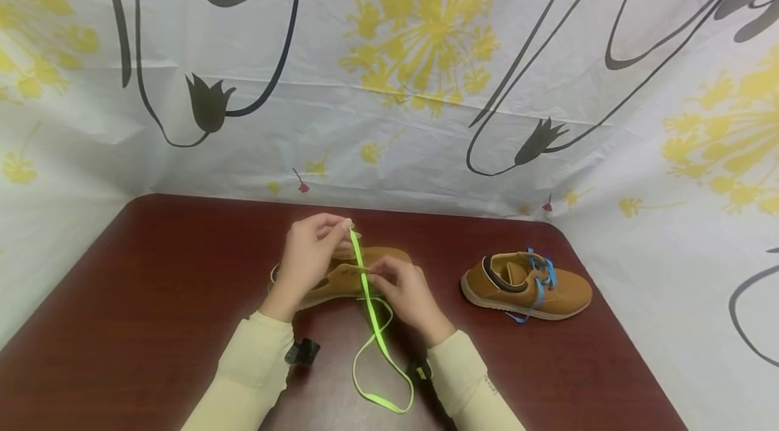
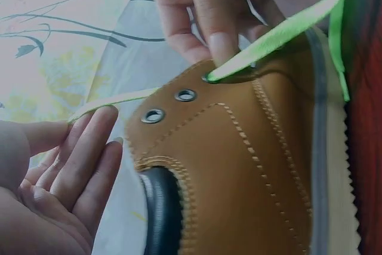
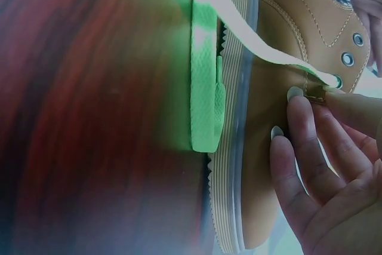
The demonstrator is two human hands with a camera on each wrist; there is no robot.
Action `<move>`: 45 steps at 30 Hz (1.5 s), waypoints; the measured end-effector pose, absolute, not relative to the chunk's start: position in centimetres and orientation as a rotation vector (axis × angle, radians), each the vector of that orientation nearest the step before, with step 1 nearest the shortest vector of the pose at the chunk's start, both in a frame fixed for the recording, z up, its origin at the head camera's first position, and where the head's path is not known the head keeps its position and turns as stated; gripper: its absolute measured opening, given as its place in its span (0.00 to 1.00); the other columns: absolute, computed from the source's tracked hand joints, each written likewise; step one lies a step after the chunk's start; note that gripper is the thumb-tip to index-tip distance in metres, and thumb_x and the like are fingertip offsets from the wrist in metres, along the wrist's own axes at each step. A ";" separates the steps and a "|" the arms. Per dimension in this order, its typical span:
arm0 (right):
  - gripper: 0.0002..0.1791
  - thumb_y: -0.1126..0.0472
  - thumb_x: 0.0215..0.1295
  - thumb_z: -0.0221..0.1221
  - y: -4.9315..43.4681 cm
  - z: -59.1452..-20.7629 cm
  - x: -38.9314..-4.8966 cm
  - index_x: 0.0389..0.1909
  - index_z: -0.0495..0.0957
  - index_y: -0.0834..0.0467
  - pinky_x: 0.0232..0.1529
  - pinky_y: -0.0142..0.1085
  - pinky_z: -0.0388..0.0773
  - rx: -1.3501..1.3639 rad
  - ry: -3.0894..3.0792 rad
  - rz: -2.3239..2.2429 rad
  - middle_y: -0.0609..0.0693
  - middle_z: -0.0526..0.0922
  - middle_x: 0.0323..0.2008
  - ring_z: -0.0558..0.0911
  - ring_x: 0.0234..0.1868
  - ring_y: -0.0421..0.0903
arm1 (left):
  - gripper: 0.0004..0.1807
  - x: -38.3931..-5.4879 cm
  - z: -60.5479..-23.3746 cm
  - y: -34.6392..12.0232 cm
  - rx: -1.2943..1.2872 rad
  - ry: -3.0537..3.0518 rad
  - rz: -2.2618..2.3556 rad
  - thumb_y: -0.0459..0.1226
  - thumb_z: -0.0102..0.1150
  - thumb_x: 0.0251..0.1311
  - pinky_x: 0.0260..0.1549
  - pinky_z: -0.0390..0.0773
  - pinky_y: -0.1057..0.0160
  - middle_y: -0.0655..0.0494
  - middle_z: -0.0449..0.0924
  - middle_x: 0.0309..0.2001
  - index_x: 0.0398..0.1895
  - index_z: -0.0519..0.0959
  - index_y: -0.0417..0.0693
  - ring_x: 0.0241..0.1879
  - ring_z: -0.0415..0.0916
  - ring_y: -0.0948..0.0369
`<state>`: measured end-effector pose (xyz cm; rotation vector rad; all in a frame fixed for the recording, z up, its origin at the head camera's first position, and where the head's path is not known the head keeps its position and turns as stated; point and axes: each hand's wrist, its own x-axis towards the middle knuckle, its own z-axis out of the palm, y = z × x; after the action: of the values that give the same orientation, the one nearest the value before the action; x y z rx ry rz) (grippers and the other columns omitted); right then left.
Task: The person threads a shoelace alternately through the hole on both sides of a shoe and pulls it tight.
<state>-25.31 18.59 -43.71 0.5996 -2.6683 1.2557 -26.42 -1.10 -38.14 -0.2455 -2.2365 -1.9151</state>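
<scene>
A brown shoe [image 1: 337,287] lies on the table between my hands, with a bright green shoelace [image 1: 372,319] passing through its front eyelet [image 2: 209,78]. Two other eyelets on that flap hold no lace. Inside the shoe's opening, my left hand [image 2: 71,177] pinches one stretch of the lace between thumb and forefinger, drawn taut from the flap. My right hand [image 3: 334,165] grips the flap's edge between thumb and fingers, right by the laced eyelet. From there the rest of the lace hangs in a loop down the near side of the shoe.
A matching brown shoe [image 1: 569,292] with blue laces [image 1: 540,282] stands to the right on the dark red table [image 1: 103,309]. Behind the table hangs a white patterned sheet [image 1: 292,167]. Dark wrist devices [image 1: 302,352] show beside both sleeves.
</scene>
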 end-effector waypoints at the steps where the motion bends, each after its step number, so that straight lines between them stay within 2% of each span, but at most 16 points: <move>1: 0.02 0.64 0.67 0.64 18.6 -43.7 -25.3 0.38 0.84 0.55 0.44 0.33 0.84 0.605 -2.667 1.259 0.48 0.90 0.37 0.87 0.39 0.41 | 0.15 -26.3 -38.0 -1.1 -0.249 -2.214 -1.943 0.41 0.60 0.71 0.42 0.87 0.49 0.39 0.89 0.39 0.45 0.84 0.36 0.38 0.89 0.44; 8: 0.03 0.65 0.67 0.65 18.7 -43.6 -25.3 0.38 0.84 0.55 0.43 0.32 0.84 0.603 -2.671 1.256 0.48 0.90 0.37 0.87 0.38 0.41 | 0.15 -25.7 -36.9 -0.8 -0.258 -2.125 -2.031 0.43 0.61 0.70 0.38 0.87 0.63 0.40 0.89 0.39 0.45 0.84 0.37 0.36 0.90 0.50; 14: 0.02 0.64 0.67 0.64 18.6 -43.7 -25.4 0.39 0.84 0.55 0.41 0.30 0.83 0.594 -2.693 1.261 0.48 0.90 0.37 0.87 0.35 0.39 | 0.13 -24.9 -36.1 -1.1 -0.289 -2.074 -1.973 0.41 0.61 0.70 0.40 0.87 0.64 0.42 0.90 0.38 0.45 0.84 0.38 0.32 0.90 0.60; 18: 0.02 0.63 0.68 0.64 18.6 -43.6 -25.4 0.39 0.84 0.56 0.39 0.30 0.83 0.619 -2.694 1.245 0.48 0.90 0.37 0.86 0.34 0.38 | 0.14 -24.3 -35.4 -1.6 -0.281 -2.083 -1.909 0.42 0.61 0.70 0.37 0.84 0.69 0.45 0.90 0.38 0.46 0.85 0.39 0.33 0.89 0.60; 24: 0.02 0.63 0.67 0.65 18.5 -43.4 -25.2 0.39 0.84 0.56 0.40 0.30 0.82 0.620 -2.694 1.228 0.48 0.90 0.36 0.86 0.35 0.39 | 0.14 -23.6 -34.3 -2.1 -0.302 -2.030 -1.924 0.42 0.61 0.70 0.32 0.81 0.72 0.45 0.90 0.40 0.46 0.85 0.40 0.32 0.89 0.63; 27: 0.03 0.64 0.66 0.65 18.6 -43.4 -25.2 0.39 0.84 0.56 0.40 0.30 0.82 0.618 -2.694 1.226 0.48 0.90 0.36 0.86 0.35 0.40 | 0.14 -23.2 -33.8 -2.1 -0.311 -1.997 -1.918 0.41 0.61 0.70 0.31 0.80 0.72 0.43 0.90 0.40 0.46 0.85 0.39 0.31 0.89 0.64; 32: 0.03 0.64 0.66 0.65 18.6 -43.3 -25.1 0.39 0.84 0.54 0.42 0.32 0.81 0.614 -2.705 1.219 0.47 0.90 0.36 0.86 0.38 0.40 | 0.11 -22.4 -32.9 -2.3 -0.344 -1.906 -1.935 0.38 0.62 0.69 0.45 0.86 0.65 0.41 0.90 0.39 0.44 0.85 0.37 0.31 0.89 0.60; 36: 0.03 0.64 0.67 0.65 18.7 -43.3 -25.1 0.39 0.84 0.54 0.43 0.32 0.81 0.615 -2.708 1.226 0.47 0.90 0.36 0.86 0.38 0.40 | 0.10 -21.7 -32.2 -2.5 -0.351 -1.853 -1.944 0.35 0.63 0.68 0.44 0.86 0.65 0.41 0.90 0.38 0.43 0.85 0.36 0.31 0.89 0.61; 42: 0.02 0.63 0.67 0.65 18.7 -43.3 -25.3 0.39 0.84 0.54 0.44 0.32 0.82 0.613 -2.719 1.209 0.46 0.90 0.36 0.86 0.39 0.40 | 0.09 -21.2 -31.8 -2.5 -0.369 -1.814 -1.985 0.33 0.62 0.68 0.45 0.86 0.59 0.45 0.90 0.36 0.43 0.84 0.34 0.30 0.89 0.59; 45: 0.03 0.62 0.68 0.65 18.8 -43.1 -25.3 0.40 0.84 0.52 0.45 0.33 0.82 0.617 -2.745 1.226 0.45 0.90 0.38 0.86 0.41 0.40 | 0.09 -21.3 -32.0 -2.4 -0.370 -1.808 -1.974 0.33 0.62 0.68 0.45 0.87 0.60 0.41 0.90 0.37 0.43 0.84 0.34 0.30 0.89 0.59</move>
<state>-25.31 18.79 -43.13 0.6171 -2.7454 1.2264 -21.34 -2.40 -31.96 -0.3695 -1.8085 -1.9744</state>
